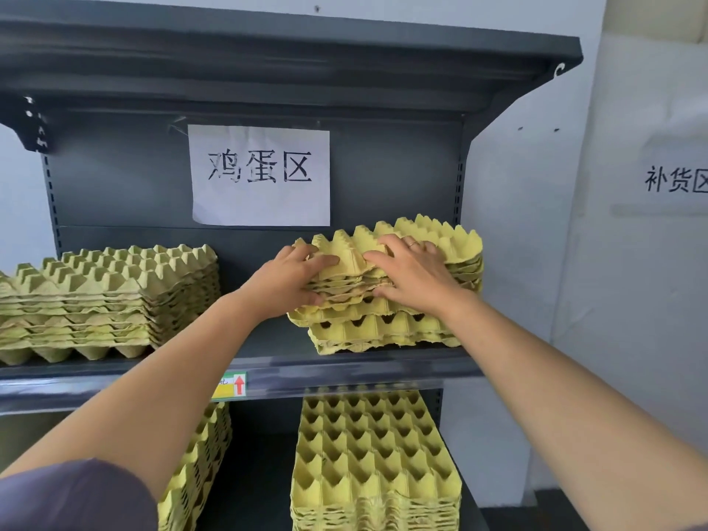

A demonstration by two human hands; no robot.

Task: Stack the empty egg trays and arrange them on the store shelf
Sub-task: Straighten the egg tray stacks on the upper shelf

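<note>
two hands gripping trays on the dark metal shelf

both hands are reaching up to the centre of the frame. the left hand (295, 279) is gripping the left edge of the upper trays in the egg tray stack (383, 331), thumb lying on top and fingers curling round the edge. the right hand (413, 277) is lying over the same trays with fingers spread and thumb pressing in at the front edge, so it is pinching them. a ring (413, 244) is showing on one finger.

this stack is sitting at the right end of the middle shelf (344, 367), centre right of the frame. its upper trays are lying skewed against the lower ones.

a second, greener stack (107, 297) is resting at the left end of the same shelf, well apart from the first. below, at the bottom of the frame, a yellow lower stack (375, 446) is lying cups up. another pile (199, 465) is showing partly behind the left forearm.

the shelf unit is dark grey metal, with a top shelf (268, 63) overhanging. a white paper sign (260, 174) with three printed characters is hanging on its back panel. a price label (230, 385) with a red arrow is sitting in the front rail. the pale wall (536, 224) is running along the right, carrying a wall sign (674, 178) cut off by the frame edge. a dark sleeve (76, 496) is filling the lower left corner.
</note>
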